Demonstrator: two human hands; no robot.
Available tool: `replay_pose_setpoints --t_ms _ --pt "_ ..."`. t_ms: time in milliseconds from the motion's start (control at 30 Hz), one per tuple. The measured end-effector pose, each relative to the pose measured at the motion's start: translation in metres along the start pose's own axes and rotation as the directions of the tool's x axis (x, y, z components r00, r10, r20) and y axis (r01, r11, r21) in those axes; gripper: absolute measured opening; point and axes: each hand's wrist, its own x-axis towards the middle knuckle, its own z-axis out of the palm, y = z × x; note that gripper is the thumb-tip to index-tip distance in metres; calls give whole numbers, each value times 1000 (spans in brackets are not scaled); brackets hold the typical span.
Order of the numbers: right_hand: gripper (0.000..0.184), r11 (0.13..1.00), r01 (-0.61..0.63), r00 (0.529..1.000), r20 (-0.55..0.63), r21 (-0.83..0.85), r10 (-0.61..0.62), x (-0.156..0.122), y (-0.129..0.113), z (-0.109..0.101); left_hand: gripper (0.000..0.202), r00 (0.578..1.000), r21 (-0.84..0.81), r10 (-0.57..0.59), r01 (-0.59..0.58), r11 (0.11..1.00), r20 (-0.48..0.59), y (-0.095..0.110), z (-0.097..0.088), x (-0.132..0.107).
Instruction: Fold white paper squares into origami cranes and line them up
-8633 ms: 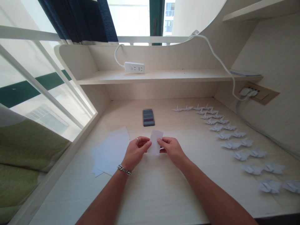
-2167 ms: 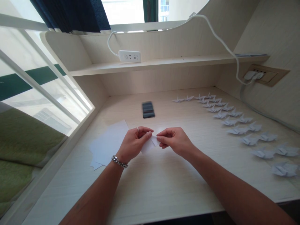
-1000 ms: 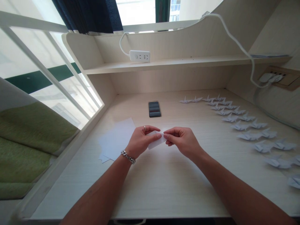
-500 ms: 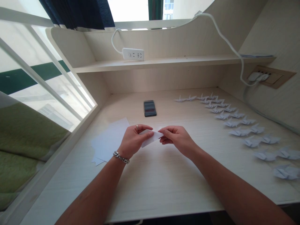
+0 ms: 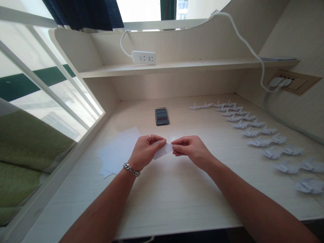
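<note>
My left hand (image 5: 145, 152) and my right hand (image 5: 191, 148) hold a small folded piece of white paper (image 5: 162, 152) between them, pinching it with thumbs and fingertips over the desk. Part of the paper is hidden by my fingers. Just left of my left hand lies a loose pile of white paper sheets (image 5: 117, 152). A metal chain bracelet (image 5: 131, 169) circles my left wrist, and a ring sits on one finger. To the right, several white origami cranes (image 5: 260, 142) stand in a curving double row.
A phone with a blurred surface (image 5: 162, 116) lies on the pale wooden desk (image 5: 177, 199). Above it runs a shelf (image 5: 177, 65) carrying a white power strip (image 5: 143, 57). Its cable leads to a wall socket (image 5: 295, 81) at right. A window railing (image 5: 45, 74) borders the left.
The paper was an unfolded rectangle held upright earlier; now it is a smaller folded piece held lower and flatter. My hands have drawn closer to it, and the view has shifted slightly.
</note>
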Motion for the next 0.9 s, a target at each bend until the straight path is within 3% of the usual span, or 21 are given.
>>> replay_pose_setpoints --t_ms 400,633,767,900 --pt "33 998 -46 999 26 -46 47 0 3 3 29 996 157 74 -80 984 44 3 2 -3" --pt "32 997 -65 998 24 -50 66 -2 0 4 32 1000 51 -12 11 999 27 4 4 -3" --pt "30 996 -62 998 2 -61 63 -4 -6 4 28 995 -97 -12 22 995 98 1 -3 0" --pt "27 994 -68 997 16 -82 70 -4 -7 2 24 990 -43 13 -7 999 142 0 -9 1"
